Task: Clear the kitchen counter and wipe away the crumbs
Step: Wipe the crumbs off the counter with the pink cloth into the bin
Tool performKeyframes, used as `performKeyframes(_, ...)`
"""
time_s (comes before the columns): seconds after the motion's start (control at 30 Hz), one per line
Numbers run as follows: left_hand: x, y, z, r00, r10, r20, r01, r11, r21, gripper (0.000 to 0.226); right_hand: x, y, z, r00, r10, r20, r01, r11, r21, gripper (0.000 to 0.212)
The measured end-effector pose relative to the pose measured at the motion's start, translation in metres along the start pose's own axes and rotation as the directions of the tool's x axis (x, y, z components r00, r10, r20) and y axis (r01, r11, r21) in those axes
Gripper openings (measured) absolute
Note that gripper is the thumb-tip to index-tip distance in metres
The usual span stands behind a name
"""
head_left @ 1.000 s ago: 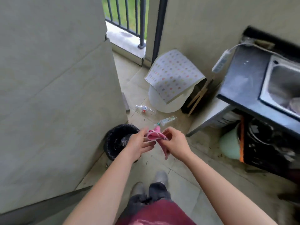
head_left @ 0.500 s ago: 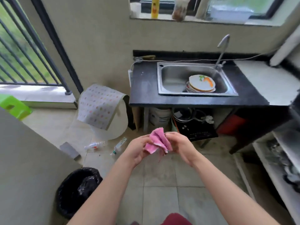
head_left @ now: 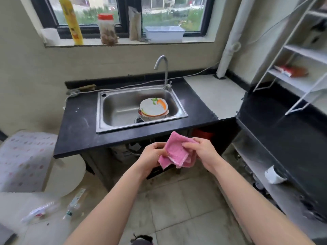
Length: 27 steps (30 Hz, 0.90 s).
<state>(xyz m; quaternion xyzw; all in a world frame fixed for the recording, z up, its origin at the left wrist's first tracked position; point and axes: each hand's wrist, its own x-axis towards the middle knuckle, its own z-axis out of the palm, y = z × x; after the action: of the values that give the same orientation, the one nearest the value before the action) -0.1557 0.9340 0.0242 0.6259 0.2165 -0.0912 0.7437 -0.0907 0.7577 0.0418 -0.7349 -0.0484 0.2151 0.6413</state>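
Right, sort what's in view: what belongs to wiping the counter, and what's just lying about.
Job: pink cloth, held by left hand and right hand; black counter; plates in the sink.

Lying about: bottles on the floor; yellow bottle, jar and white tub on the windowsill; white cup at the right.
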Motion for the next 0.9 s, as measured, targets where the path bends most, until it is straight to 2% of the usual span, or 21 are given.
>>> performKeyframes(0.13,0.053,0.029,0.032,0.997,0.073,-0.017,-0.072,0.995,0.067,0.044,0.046,-0.017,-0.04,1.0,0.028,0.01,-0.028,1.0,-0.001,0.024)
performKeyframes(0.2,0.086,0.044,0.042,0.994,0.112,0.019,-0.113,0.989,0.1,0.041,0.074,-0.025,-0.058,0.999,0.042,0.012,-0.042,0.999,-0.004,0.03)
performKeyframes(0.4,0.187,0.096,0.059,0.964,0.169,0.206,-0.206,0.963,0.175,0.038,0.167,-0.059,-0.104,1.0,0.019,0.008,-0.019,0.998,-0.064,0.032)
performKeyframes(0.53,0.254,0.143,0.074,0.945,0.186,0.268,-0.237,0.956,0.175,0.024,0.231,-0.094,-0.131,1.0,-0.007,0.013,0.008,0.995,-0.095,0.026)
performKeyframes(0.67,0.311,0.191,0.095,0.943,0.268,0.197,-0.303,0.937,0.173,0.01,0.29,-0.126,-0.16,0.998,-0.044,-0.048,0.042,0.998,-0.046,0.024)
performKeyframes(0.8,0.366,0.234,0.118,0.946,0.291,0.146,-0.307,0.947,0.099,0.009,0.343,-0.144,-0.192,0.998,0.065,-0.005,-0.065,0.989,-0.133,0.021)
performKeyframes(0.9,0.417,0.259,0.136,0.954,0.288,0.083,-0.297,0.946,0.128,0.011,0.394,-0.154,-0.222,0.998,0.065,-0.015,-0.066,0.995,-0.072,0.014)
